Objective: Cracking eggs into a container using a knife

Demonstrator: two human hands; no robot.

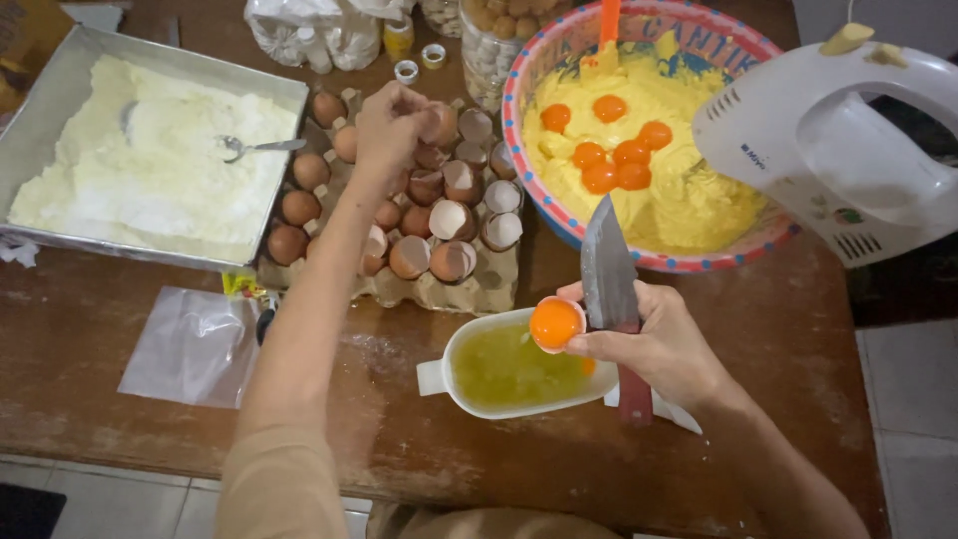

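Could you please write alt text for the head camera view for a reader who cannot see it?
Over a white jug of egg white, the right hand holds a yolk in a half shell and a knife, while the left hand sets an empty shell on the egg tray. Behind are a bowl of yellow batter and a white mixer.

So there's a metal tray (40,120) of pale flour on the far left of the wooden table (778,339), with a spoon (254,147) lying in it. Just in front of the tray sits a flat clear plastic bag (190,344). Over on the right is a big patterned bowl (544,60) full of yellow batter with several yolks (611,150) on top and an orange spatula (607,30) stuck in at the back. A white hand mixer (848,140) rests on the bowl's right rim. At the back there's plastic bags (309,30), a jar (489,50) of round brown things, and two small caps (419,62).
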